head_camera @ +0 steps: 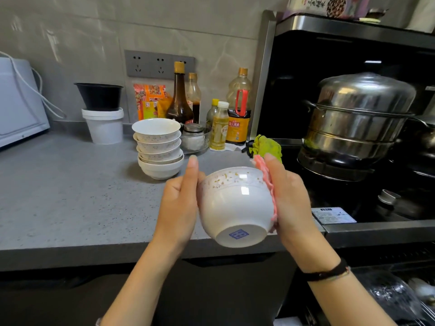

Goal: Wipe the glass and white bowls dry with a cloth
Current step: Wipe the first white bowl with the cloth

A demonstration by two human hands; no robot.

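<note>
I hold a white bowl (235, 203) with a speckled rim above the counter's front edge, tipped so its base with a blue mark faces me. My left hand (181, 198) grips its left side. My right hand (289, 198) presses a pink cloth (267, 182) against the bowl's right wall. A stack of several white bowls (159, 147) stands upright on the grey counter (70, 196) behind. A glass bowl (195, 142) holding a small lidded jar sits just right of the stack.
Sauce and oil bottles (180, 97) line the wall behind the stack. A white tub (104, 125) carries a black bowl on top. A green cloth (267, 145) lies by the stove, where a steel steamer pot (357, 121) stands. A white appliance (18, 102) is at far left.
</note>
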